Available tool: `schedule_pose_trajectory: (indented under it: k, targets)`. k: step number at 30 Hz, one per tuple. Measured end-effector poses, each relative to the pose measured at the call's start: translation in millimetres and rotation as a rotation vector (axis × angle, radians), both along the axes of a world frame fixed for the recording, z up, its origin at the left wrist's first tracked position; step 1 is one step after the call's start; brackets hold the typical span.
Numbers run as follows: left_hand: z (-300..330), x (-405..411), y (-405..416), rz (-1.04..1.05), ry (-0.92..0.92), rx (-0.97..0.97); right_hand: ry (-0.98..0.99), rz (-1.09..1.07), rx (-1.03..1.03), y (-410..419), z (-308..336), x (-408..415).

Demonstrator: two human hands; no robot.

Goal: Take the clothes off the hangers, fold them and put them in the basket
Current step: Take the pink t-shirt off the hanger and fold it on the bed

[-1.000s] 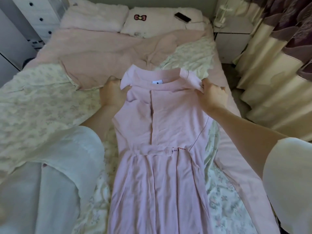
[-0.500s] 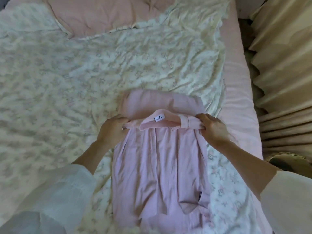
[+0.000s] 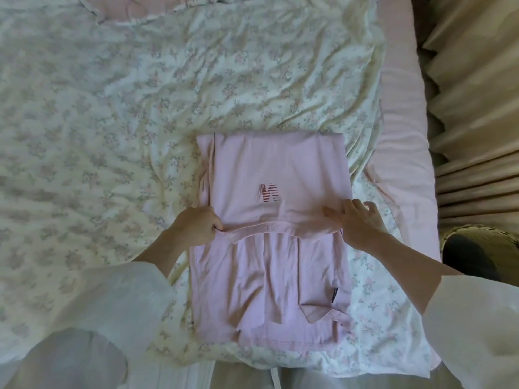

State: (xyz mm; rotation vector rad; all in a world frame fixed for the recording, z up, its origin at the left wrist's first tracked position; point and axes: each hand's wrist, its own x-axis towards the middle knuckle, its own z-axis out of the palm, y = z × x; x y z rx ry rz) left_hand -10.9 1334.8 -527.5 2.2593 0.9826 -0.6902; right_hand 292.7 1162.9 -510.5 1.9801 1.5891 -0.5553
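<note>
Where it lies folded on the floral bed sheet (image 3: 140, 113), the pale pink dress (image 3: 272, 248) shows a striped red "M" (image 3: 269, 192) on its upper panel. The left hand (image 3: 196, 224) pinches the ribbed neckline edge; the right hand (image 3: 358, 220) rests spread-fingered on it.

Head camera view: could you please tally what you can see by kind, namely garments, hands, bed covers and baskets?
Pink garment: 1
Hands, left hand and right hand: 2
Bed covers, floral duvet and pink sheet: 2
Wicker basket: 1
Total: 6
</note>
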Motion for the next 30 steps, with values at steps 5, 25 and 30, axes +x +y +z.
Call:
schedule_pose_trajectory:
  k: [5,25,30]
  targets:
    - [-11.2,5.8,14.9,0.722,-0.294,0.059,0.303,-0.349,0.136,-2.2,-9.5,-6.4]
    - [-16.7,53.4,89.9,1.497,-0.875,0.047,0.336,-0.432,0.051,55.8,-48.5,0.2]
    - [-18.0,63.6,95.2,1.559,-0.572,0.184,0.277,-0.446,0.124,63.1,-42.1,5.0]
